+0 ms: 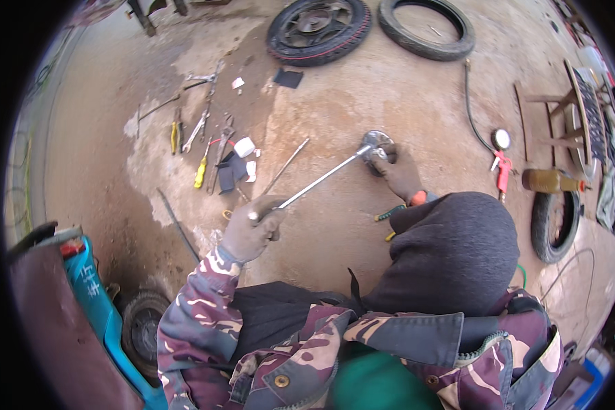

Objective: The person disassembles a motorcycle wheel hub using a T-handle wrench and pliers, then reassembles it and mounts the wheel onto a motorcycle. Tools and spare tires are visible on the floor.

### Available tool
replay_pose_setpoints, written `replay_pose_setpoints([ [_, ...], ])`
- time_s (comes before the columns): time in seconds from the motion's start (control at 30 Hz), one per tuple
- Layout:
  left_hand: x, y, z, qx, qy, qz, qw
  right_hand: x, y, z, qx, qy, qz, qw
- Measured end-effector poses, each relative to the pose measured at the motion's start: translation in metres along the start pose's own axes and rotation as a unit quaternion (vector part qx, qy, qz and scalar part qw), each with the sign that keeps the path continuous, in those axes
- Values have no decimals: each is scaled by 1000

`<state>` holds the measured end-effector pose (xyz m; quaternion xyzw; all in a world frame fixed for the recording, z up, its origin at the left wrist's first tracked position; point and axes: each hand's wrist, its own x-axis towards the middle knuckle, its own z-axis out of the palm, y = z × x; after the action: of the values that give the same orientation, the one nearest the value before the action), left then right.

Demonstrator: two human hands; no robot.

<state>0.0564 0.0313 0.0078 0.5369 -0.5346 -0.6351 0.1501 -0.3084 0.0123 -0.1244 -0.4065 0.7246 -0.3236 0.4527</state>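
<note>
I had the left hand (pixel 251 229) closed around the near end of a long metal wrench (pixel 321 178), whose far end sat on a small round metal part (pixel 378 145) lying on the concrete floor (pixel 417 96). The right hand (pixel 398 171) was pressed down on that part, fingers wrapped over its near edge to pin it in place. Both hands wore dark gloves. As I read it, the step in hand was turning a fastener on the part, wrench engaged and the part braced against it. I judged that the next move called for a steady swing of the handle while the right hand kept the part from spinning or sliding on the dusty floor, with the wrench head held square so it would not slip off. To my left a scatter of hand tools (pixel 205 137) lay well apart from the work, a yellow-handled screwdriver (pixel 200 172) among them. A spoked wheel (pixel 318 29) and a bare tyre (pixel 426 27) lay farther off, and an air gauge with a hose (pixel 500 140) lay to the right.
</note>
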Motion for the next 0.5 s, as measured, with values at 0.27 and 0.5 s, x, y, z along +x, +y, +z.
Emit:
replay_pose_setpoints([
  [0.27, 3, 7, -5, -88, -5, -85, 992, -1, 1, -4, -16, -7, -16, 1000],
  [0.5, 8, 5, -1, -97, -18, -103, 990, -3, 0, -5, -26, -7, -1, 1000],
])
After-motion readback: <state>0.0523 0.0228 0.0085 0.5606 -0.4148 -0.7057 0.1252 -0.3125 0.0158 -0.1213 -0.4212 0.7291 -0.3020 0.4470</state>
